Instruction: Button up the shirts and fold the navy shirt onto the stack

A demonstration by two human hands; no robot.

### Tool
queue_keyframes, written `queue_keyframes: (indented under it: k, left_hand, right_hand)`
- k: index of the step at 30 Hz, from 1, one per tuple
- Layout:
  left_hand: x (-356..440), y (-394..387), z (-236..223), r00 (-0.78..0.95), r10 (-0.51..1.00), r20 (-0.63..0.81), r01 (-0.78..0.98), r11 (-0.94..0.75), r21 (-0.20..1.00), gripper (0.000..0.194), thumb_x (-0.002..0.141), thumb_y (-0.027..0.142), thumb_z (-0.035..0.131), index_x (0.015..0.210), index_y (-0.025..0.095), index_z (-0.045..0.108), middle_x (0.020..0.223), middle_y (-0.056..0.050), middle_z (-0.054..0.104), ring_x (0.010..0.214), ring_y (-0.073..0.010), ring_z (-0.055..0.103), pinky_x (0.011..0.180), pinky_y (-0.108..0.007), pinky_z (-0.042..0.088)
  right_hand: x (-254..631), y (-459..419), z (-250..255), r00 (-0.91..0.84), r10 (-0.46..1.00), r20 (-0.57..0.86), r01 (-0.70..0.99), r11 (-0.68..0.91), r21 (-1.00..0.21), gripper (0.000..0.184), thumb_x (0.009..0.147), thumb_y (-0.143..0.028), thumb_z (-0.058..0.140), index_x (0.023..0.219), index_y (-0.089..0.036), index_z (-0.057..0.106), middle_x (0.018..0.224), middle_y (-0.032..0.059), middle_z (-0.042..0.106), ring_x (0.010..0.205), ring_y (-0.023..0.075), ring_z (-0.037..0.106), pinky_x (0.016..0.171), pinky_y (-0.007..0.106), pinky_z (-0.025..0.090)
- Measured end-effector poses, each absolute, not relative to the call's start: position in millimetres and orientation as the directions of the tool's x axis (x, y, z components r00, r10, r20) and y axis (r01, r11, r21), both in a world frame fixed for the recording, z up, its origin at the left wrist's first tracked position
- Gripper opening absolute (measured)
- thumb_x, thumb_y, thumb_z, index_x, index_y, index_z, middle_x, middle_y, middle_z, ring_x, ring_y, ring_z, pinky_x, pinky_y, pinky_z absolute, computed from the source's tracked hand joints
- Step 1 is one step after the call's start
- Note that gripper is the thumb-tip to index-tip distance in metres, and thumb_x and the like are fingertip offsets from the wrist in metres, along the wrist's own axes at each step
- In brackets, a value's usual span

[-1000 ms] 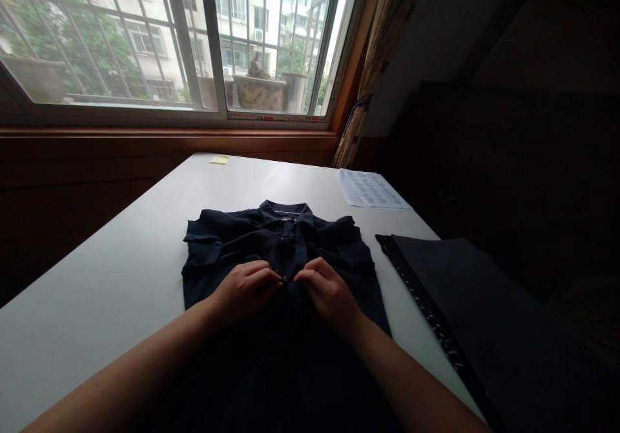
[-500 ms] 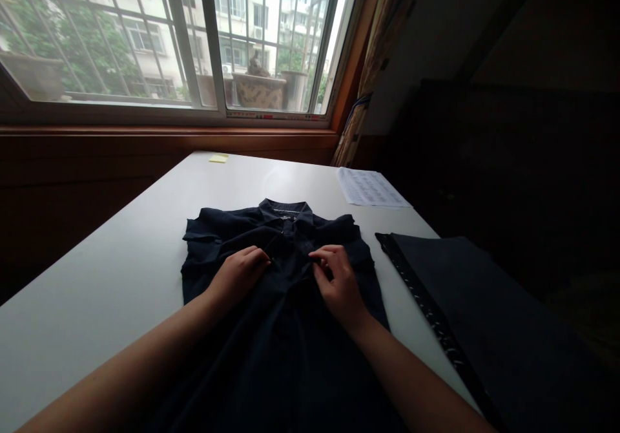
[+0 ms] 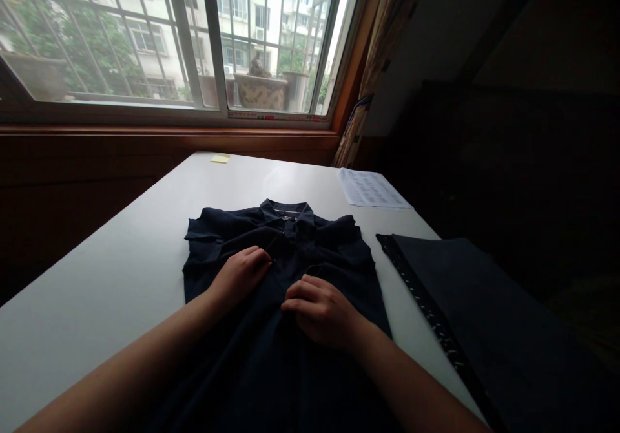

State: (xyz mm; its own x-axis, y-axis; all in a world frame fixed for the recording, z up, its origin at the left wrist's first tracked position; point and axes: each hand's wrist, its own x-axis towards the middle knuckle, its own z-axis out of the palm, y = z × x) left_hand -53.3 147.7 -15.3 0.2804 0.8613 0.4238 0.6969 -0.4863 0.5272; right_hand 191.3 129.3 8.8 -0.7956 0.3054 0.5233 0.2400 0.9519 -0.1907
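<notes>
A dark navy collared shirt (image 3: 334, 252) lies front up on the white table (image 3: 111, 271), its collar toward the window. On the left of the shirt's chest, my left hand (image 3: 242, 271) pinches the fabric with fingers pressed together. My right hand (image 3: 320, 307) is lower and nearer the middle of the shirt front, its fingers curled closed on the cloth by the front opening. The fingertips of both hands are partly hidden, and the lower shirt is too dark to make out well.
Printed paper sheets (image 3: 372, 189) lie at the table's far right. A yellow sticky note (image 3: 220, 158) is near the far left corner. Along the right side rests a dark flat item (image 3: 465, 291) with a black, white-marked edge. Beyond the table stands a barred window (image 3: 271, 39) with a curtain.
My right hand has moved down and left along the shirt front, from the right chest to near the middle. My left hand stays where it was.
</notes>
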Motion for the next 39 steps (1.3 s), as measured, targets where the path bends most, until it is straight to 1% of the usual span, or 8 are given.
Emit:
queue_keyframes:
  k: [4, 11, 23, 27, 31, 34, 36, 39]
  left_hand:
    - [-53, 147, -14, 0.282, 0.856, 0.433, 0.692, -0.494, 0.527, 0.008, 0.092, 0.017, 0.059, 0.092, 0.020, 0.066, 0.090, -0.003, 0.067, 0.081, -0.0164, 0.066, 0.073, -0.027, 0.051]
    - [-54, 146, -13, 0.279, 0.865, 0.417, 0.677, -0.485, 0.554, 0.009, 0.092, 0.017, 0.058, 0.091, 0.020, 0.067, 0.089, -0.003, 0.068, 0.079, -0.0160, 0.066, 0.073, -0.026, 0.051]
    - [-54, 144, -8, 0.301, 0.853, 0.427, 0.693, -0.503, 0.517, 0.010, 0.093, 0.018, 0.056, 0.091, 0.020, 0.066, 0.089, -0.003, 0.067, 0.080, -0.0161, 0.066, 0.072, -0.026, 0.052]
    - [-51, 137, -2, 0.298, 0.811, 0.504, 0.706, -0.542, 0.455, 0.014, 0.095, 0.024, 0.055, 0.105, 0.022, 0.065, 0.104, -0.006, 0.063, 0.079, -0.0140, 0.064, 0.069, -0.025, 0.053]
    - [-44, 123, 10, 0.577, 0.601, 0.553, 0.568, -0.782, 0.257, 0.021, 0.095, 0.028, 0.059, 0.114, 0.023, 0.065, 0.113, -0.009, 0.064, 0.093, -0.0183, 0.063, 0.080, -0.030, 0.055]
    - [-38, 116, 16, 0.729, 0.447, 0.519, 0.438, -0.887, 0.148, 0.023, 0.093, 0.031, 0.062, 0.113, 0.021, 0.065, 0.113, -0.010, 0.066, 0.092, -0.0192, 0.063, 0.083, -0.033, 0.054]
    - [-36, 115, 16, 0.744, 0.441, 0.503, 0.424, -0.892, 0.155, 0.022, 0.093, 0.032, 0.062, 0.112, 0.019, 0.064, 0.113, -0.010, 0.066, 0.092, -0.0192, 0.063, 0.084, -0.033, 0.054]
    - [-35, 118, 12, 0.747, 0.501, 0.437, 0.443, -0.865, 0.234, 0.025, 0.093, 0.034, 0.063, 0.113, 0.019, 0.061, 0.116, -0.010, 0.066, 0.096, -0.0202, 0.065, 0.084, -0.032, 0.054]
  right_hand:
    - [195, 130, 8, -0.760, 0.336, 0.557, 0.210, 0.937, -0.278, 0.022, 0.088, -0.007, 0.054, 0.100, -0.023, 0.065, 0.094, 0.0060, 0.068, 0.081, 0.0179, 0.061, 0.073, 0.033, 0.055]
    - [199, 129, 8, -0.640, 0.438, 0.632, 0.180, 0.884, -0.430, 0.024, 0.085, -0.007, 0.058, 0.100, -0.024, 0.066, 0.099, 0.0057, 0.068, 0.087, 0.0167, 0.067, 0.076, 0.030, 0.058]
    - [206, 128, 8, -0.492, 0.510, 0.705, 0.213, 0.856, -0.471, 0.034, 0.082, -0.004, 0.060, 0.107, -0.027, 0.063, 0.094, 0.0041, 0.064, 0.084, 0.0174, 0.065, 0.073, 0.031, 0.057]
    - [206, 127, 10, -0.476, 0.522, 0.708, 0.232, 0.851, -0.472, 0.032, 0.080, -0.004, 0.058, 0.103, -0.026, 0.061, 0.092, 0.0039, 0.062, 0.083, 0.0184, 0.063, 0.072, 0.033, 0.056]
    - [204, 127, 10, -0.471, 0.522, 0.711, 0.229, 0.851, -0.473, 0.028, 0.079, -0.005, 0.058, 0.098, -0.025, 0.057, 0.090, 0.0037, 0.061, 0.080, 0.0181, 0.062, 0.071, 0.033, 0.055]
    - [203, 128, 8, -0.486, 0.522, 0.701, 0.207, 0.848, -0.487, 0.027, 0.081, -0.004, 0.058, 0.096, -0.026, 0.055, 0.090, 0.0032, 0.063, 0.079, 0.0170, 0.063, 0.070, 0.032, 0.055]
    - [202, 127, 8, -0.502, 0.518, 0.693, 0.194, 0.848, -0.493, 0.026, 0.082, -0.004, 0.058, 0.096, -0.026, 0.054, 0.090, 0.0032, 0.063, 0.078, 0.0164, 0.063, 0.070, 0.031, 0.055]
    - [201, 126, 9, -0.503, 0.511, 0.697, 0.186, 0.851, -0.491, 0.026, 0.082, -0.004, 0.058, 0.096, -0.025, 0.054, 0.089, 0.0032, 0.063, 0.078, 0.0162, 0.063, 0.070, 0.031, 0.055]
